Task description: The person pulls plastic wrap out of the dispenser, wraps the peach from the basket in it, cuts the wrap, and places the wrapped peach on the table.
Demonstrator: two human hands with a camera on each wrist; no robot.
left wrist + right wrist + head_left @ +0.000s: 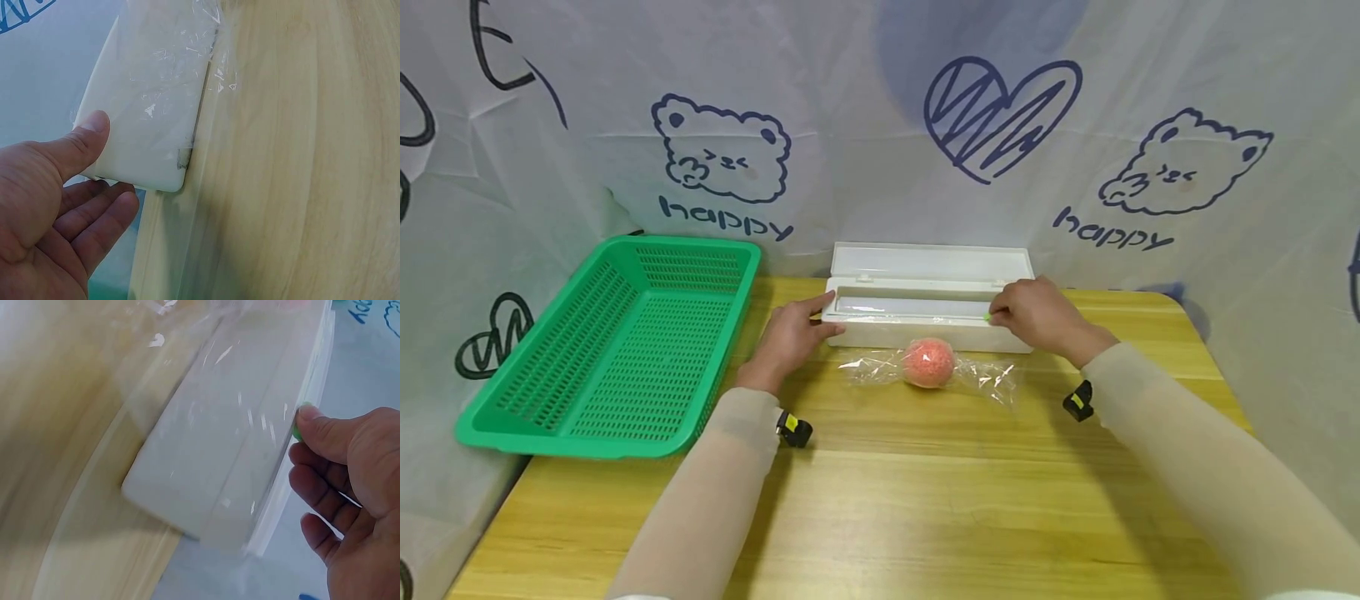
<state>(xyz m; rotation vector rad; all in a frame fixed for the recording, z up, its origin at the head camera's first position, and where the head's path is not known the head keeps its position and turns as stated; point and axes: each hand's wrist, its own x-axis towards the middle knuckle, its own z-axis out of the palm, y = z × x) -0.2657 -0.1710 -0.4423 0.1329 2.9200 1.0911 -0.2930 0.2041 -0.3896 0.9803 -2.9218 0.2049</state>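
A long white cling film dispenser lies near the table's back edge, its lid raised. My left hand grips its left end, thumb on the upper edge and fingers at the end face. At the right end my right hand pinches a small green slide cutter between thumb and forefinger, on the dispenser's upper front edge. Clear film drapes over the front face. On the table before the dispenser, a pink ball lies with clear film spread out on both sides of it.
A green plastic basket stands left of my left hand, overhanging the table's left edge. The wooden table extends toward me. Behind it hangs a pale cloth with drawn bears and a heart.
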